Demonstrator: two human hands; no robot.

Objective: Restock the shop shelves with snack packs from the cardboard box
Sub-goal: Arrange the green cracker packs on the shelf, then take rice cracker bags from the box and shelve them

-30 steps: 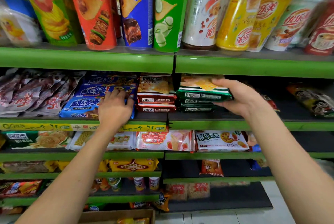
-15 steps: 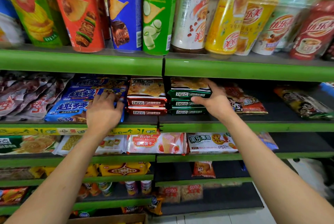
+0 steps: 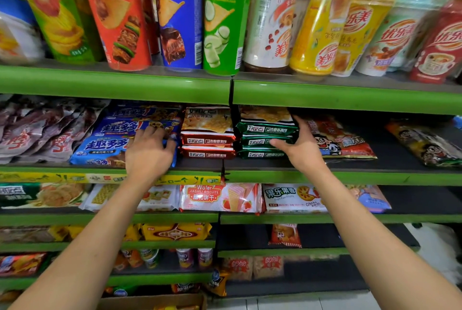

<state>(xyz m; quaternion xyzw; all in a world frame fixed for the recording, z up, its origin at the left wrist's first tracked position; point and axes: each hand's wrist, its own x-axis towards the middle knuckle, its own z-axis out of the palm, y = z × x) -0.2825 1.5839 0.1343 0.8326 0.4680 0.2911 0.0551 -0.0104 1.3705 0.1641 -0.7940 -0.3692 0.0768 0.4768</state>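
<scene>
Three green snack packs (image 3: 266, 129) lie stacked on the second green shelf (image 3: 350, 177), right of a red pack stack (image 3: 207, 138). My right hand (image 3: 303, 151) wraps the right end of the green stack, with the thumb across its front and the fingers up its side. My left hand (image 3: 148, 153) rests on the blue cookie packs (image 3: 105, 146), fingers over their top and thumb at their right edge. Only the top edge of the cardboard box (image 3: 150, 303) shows at the bottom, with a yellow pack inside.
Tall crisp tubes (image 3: 180, 14) and drink cups (image 3: 317, 27) stand on the shelf above. Red cartoon packs (image 3: 340, 139) lie just right of my right hand, with dark bare shelf beyond. The lower shelves hold wafer packs (image 3: 220, 197), biscuits and small cups.
My right hand carried a green pack left and inward onto the green stack and now holds the stack's right end. My left hand stayed on the blue packs.
</scene>
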